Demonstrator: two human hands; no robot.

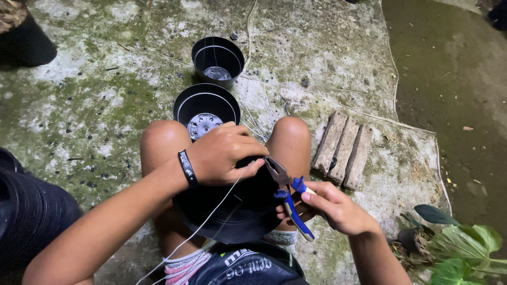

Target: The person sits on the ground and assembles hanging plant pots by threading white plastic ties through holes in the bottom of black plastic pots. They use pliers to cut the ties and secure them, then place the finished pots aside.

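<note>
My left hand (224,154), with a black wristband on the wrist, grips the top of a black plastic pot (237,208) that lies on its side between my knees. A thin white wire (211,211) runs from my left fingertips down toward my lap. My right hand (330,207) holds blue-handled pliers (288,190), whose jaws meet the wire at the pot's edge next to my left fingers.
Two empty black pots (206,108) (217,59) stand on the mossy concrete ahead of my knees. Three wooden blocks (343,150) lie to the right. A stack of black pots (29,211) sits at left, a leafy plant (459,245) at lower right.
</note>
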